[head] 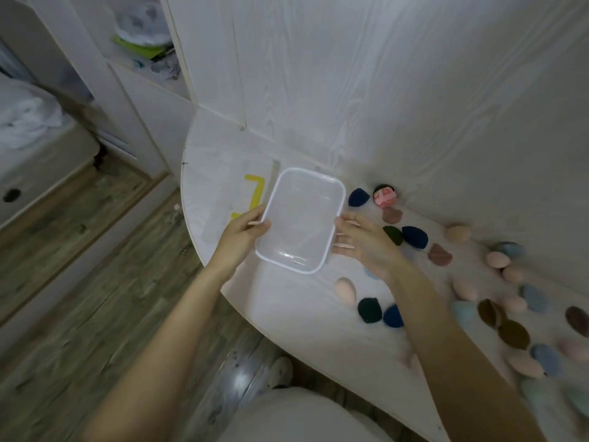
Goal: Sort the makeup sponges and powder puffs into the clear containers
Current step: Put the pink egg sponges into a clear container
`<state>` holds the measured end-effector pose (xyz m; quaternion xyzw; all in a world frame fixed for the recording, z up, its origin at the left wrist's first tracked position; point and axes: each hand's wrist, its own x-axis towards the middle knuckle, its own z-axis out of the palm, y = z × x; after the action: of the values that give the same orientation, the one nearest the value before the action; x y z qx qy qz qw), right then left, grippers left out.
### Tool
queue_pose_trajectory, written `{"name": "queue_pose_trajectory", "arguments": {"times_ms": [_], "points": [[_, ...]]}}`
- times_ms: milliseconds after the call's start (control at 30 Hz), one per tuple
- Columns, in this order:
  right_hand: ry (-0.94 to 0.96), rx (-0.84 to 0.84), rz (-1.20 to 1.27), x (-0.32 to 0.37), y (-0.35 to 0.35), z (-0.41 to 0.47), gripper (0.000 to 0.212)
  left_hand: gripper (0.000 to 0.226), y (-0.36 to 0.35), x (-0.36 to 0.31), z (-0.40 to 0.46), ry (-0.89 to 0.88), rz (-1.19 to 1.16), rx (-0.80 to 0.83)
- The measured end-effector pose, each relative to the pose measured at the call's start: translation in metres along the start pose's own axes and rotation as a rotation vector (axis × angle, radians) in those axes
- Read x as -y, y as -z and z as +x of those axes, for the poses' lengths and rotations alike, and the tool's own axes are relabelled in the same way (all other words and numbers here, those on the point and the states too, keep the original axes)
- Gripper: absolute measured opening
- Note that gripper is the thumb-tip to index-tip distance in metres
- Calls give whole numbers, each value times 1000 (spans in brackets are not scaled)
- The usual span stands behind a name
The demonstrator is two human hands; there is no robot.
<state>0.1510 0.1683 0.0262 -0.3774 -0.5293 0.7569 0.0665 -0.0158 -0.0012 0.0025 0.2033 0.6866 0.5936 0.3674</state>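
A clear rectangular container [306, 199] with a white rim hangs above the white table [318, 314]; nothing lies inside it. My left hand [242, 236] grips its left edge, thumb over the rim. My right hand [360, 240] touches its right side with fingers stretched out straight under it. Several sponges and puffs lie scattered to the right: dark blue puffs [414, 237], a dark green puff [369, 310], a pink sponge [345, 290], brown puffs [513, 334] and pale blue sponges [545, 360].
A clear lid with a yellow clip [255, 194] lies flat on the table behind the container, at the left. A pink wrapped ball [385, 196] sits by the white back wall. The table's curved edge drops to a wooden floor on the left.
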Motion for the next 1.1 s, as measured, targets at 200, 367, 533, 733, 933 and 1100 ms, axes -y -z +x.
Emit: {"name": "queue_pose_trajectory", "arguments": {"times_ms": [200,367,533,733,933,1100], "points": [[61,-13,-76,-50,-7,-54,24,40,-1,13,-49,-114,195,79],[-3,16,-37,-93,0,-81,28,41,-2,20,-79,-97,397,145],[88,-14,-264,-104,13,-96,16,30,-2,44,-100,-17,242,96],[198,15,-493,-107,12,-96,6,19,-14,78,-92,62,148,-236],[487,231,-768,-78,17,-70,32,16,-9,79,-64,270,-1,-197],[626,-4,-811,-54,8,-31,30,38,9,79,-52,345,-303,-227]]}}
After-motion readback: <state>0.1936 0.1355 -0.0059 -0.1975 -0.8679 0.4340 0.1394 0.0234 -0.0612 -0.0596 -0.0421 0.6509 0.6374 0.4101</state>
